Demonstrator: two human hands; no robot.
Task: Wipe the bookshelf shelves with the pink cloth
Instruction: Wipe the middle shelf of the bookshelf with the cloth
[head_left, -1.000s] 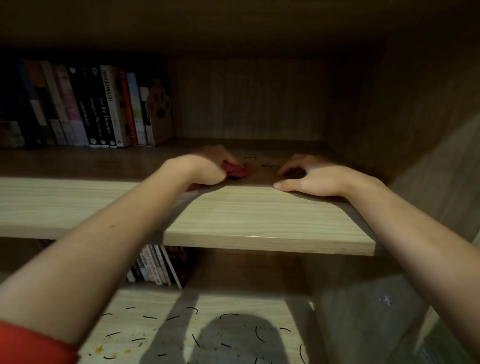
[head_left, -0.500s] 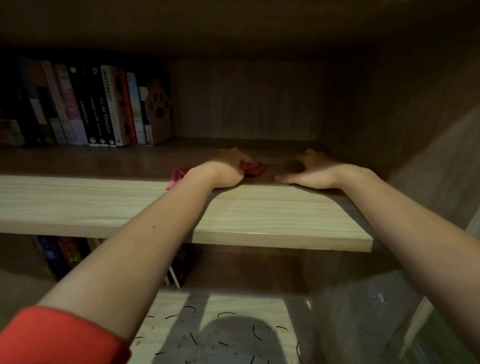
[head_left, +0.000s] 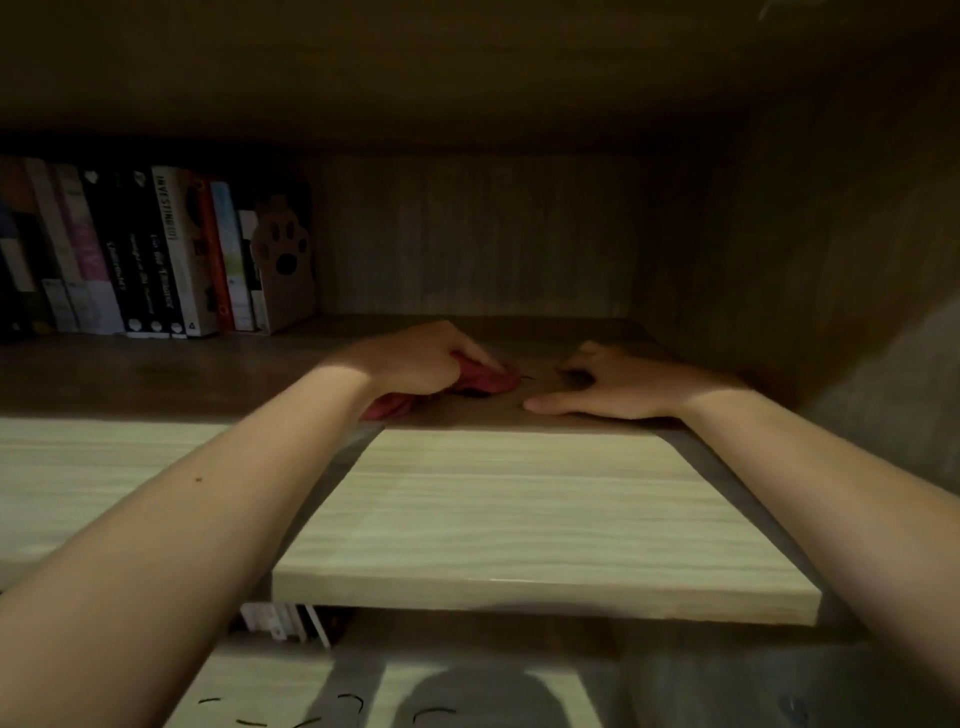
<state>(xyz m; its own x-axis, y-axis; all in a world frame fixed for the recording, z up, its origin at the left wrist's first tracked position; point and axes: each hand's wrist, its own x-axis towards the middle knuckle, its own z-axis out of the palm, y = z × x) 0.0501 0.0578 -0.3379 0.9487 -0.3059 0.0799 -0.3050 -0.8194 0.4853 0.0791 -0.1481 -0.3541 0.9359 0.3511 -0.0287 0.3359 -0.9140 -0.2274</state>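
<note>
Gripping pink cloth (head_left: 485, 382) | left hand (head_left: 415, 364), cloth bunched under palm | right hand (head_left: 623, 387) seemingly open on shelf (head_left: 519, 509)

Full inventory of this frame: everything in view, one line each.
shelf board: one, pale wood, centre, under both hands
pink cloth: one, pink-red, bunched on the shelf board
books: one upright row, mixed colours, count unclear, back left
paw-print bookend: one, brown, right end of that row
lower shelf: one, pale wood, bottom
lower books: a few, pale spines, mostly hidden, on the lower shelf
dark strands: several, black, on the lower shelf
left hand: one, grips the pink cloth
right hand: one, rests on the shelf board, holds nothing
</note>
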